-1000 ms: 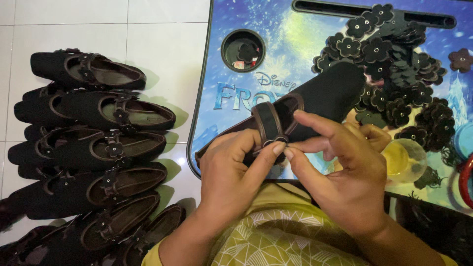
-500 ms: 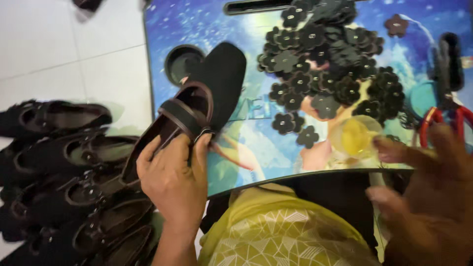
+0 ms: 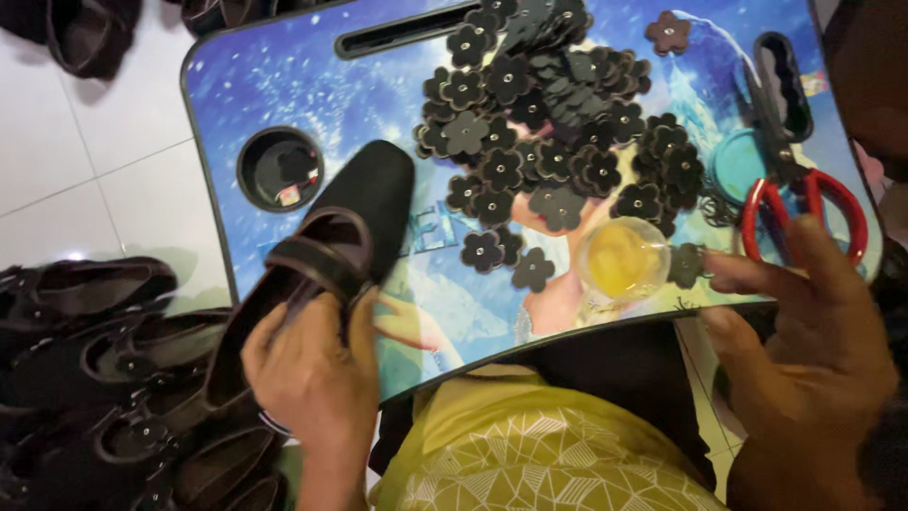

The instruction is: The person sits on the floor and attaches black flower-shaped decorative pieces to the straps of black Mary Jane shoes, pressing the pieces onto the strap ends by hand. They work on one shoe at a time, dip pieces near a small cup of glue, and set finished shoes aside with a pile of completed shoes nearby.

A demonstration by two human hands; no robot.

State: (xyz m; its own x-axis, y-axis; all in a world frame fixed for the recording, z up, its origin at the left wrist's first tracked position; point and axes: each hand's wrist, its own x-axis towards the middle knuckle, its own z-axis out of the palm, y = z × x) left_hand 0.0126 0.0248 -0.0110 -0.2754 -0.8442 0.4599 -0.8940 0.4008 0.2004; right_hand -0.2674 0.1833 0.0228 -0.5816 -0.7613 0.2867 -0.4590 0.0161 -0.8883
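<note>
Blue lap table (image 3: 284, 85), left hand (image 3: 312, 378) gripping black shoe (image 3: 340, 227), toe up-right

Bare bench (image 3: 312, 85) lies left of the black flower pile (image 3: 558, 123); scissors (image 3: 790, 180) and a yellow glue cup (image 3: 621, 257) crowd the right, while shoes (image 3: 113, 378) cover the floor leftward.

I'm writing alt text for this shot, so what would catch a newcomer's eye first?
First the heap of black flower trims spread over the colourful lap table, at its far middle. Next the black strapped shoe gripped in the left hand at the table's near left edge. The right hand hangs open near the red-handled scissors.
</note>
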